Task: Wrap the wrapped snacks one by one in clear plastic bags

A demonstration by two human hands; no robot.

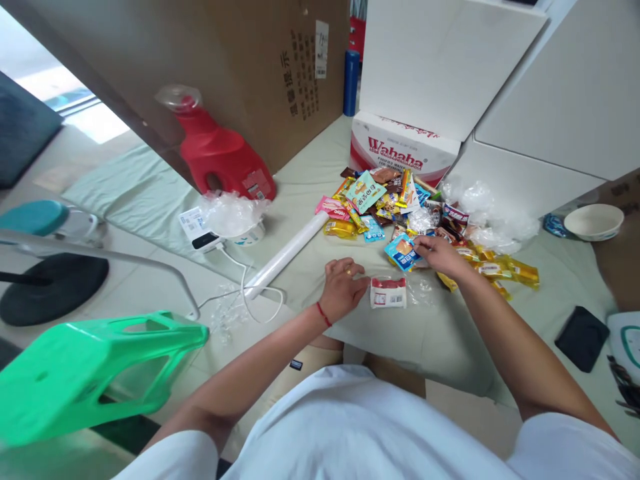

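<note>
Head view looks down on the left hand (344, 288), fingers curled, pinching the edge of a small white-and-red snack packet (388, 292) lying flat on the pale green cloth (310, 267). Right hand (439, 255) pinches a blue square sachet (401, 251) at the near edge of the heap of mixed snack wrappers (400, 207). Sorting looks underway, 1 piece at a time. Next calls for lifting the sachet clear without dragging neighbours.
</note>
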